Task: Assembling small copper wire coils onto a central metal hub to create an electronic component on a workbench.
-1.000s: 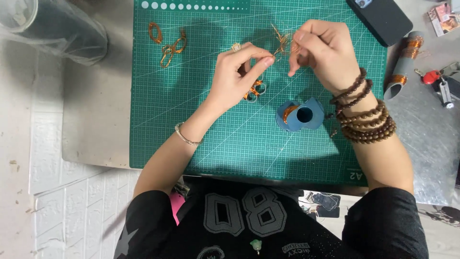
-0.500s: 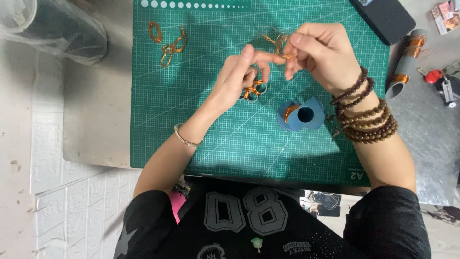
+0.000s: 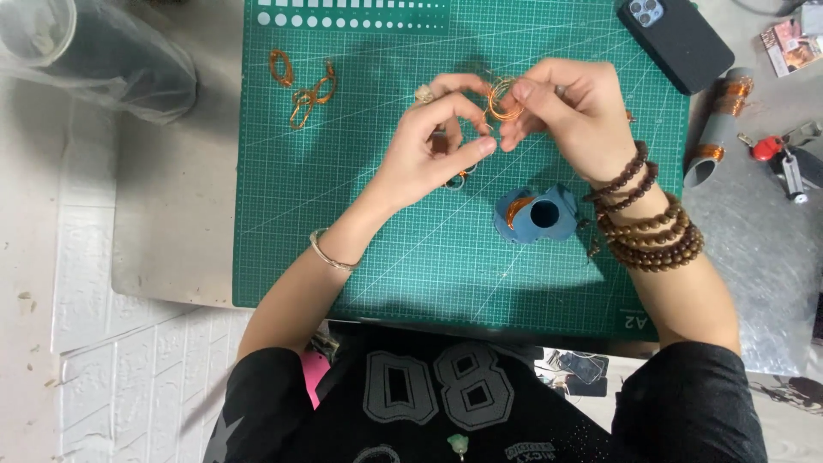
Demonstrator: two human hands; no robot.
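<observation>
Copper wire loop (image 3: 500, 99) pinched between both hands over the green mat (image 3: 283, 240): right hand (image 3: 570, 111) closed around it, left hand (image 3: 429, 141) fingertips gripping its edge.

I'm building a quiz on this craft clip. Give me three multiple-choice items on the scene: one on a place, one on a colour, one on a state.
1. Where does the phone lie?
A. off the mat's top right corner
B. in the mat's middle
C. on the person's lap

2. What colour is the mat?
A. red
B. green
C. white

3. What is the wire coil's state?
A. flat on the mat
B. pinched between the fingertips of both hands
C. wound on the spool

Answers:
1 A: the dark phone sits at the upper right, overlapping the mat's edge.
2 B: the gridded cutting mat is green.
3 B: the left hand and right hand pinch the coil above the mat; the blue spool lies apart.
</observation>
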